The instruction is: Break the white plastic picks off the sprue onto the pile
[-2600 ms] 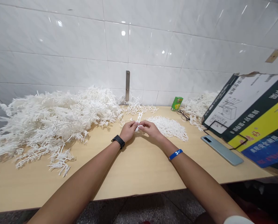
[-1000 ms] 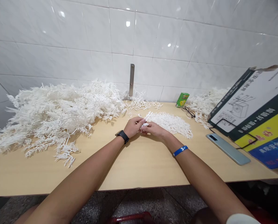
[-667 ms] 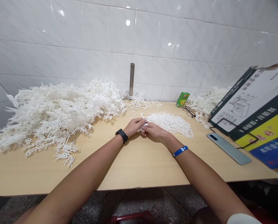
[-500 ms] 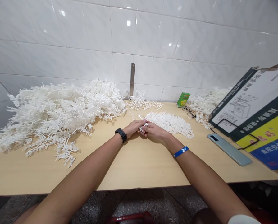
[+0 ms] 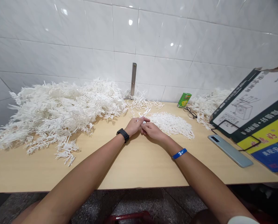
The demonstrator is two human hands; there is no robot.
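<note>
My left hand (image 5: 134,125) and my right hand (image 5: 151,130) meet over the middle of the table, fingers closed together. Between them is a white branching plastic sprig (image 5: 146,112), its thin forked tips poking up beyond the fingers. Most of what they grip is covered by the fingers. Just right of my hands lies a flat pile of white sprigs (image 5: 172,124). A big fluffy heap of white artificial foliage (image 5: 66,101) spreads over the left side of the table.
A metal bracket (image 5: 133,79) stands upright at the wall, with loose white pieces (image 5: 143,101) around its foot. To the right are a green box (image 5: 184,100), glasses (image 5: 190,112), more white foliage (image 5: 206,104), a phone (image 5: 230,151) and a large printed carton (image 5: 252,118).
The white sprig's forked tips now stick up above my fingers, where they were lower before. My hands have shifted only slightly, and the view has moved a little.
</note>
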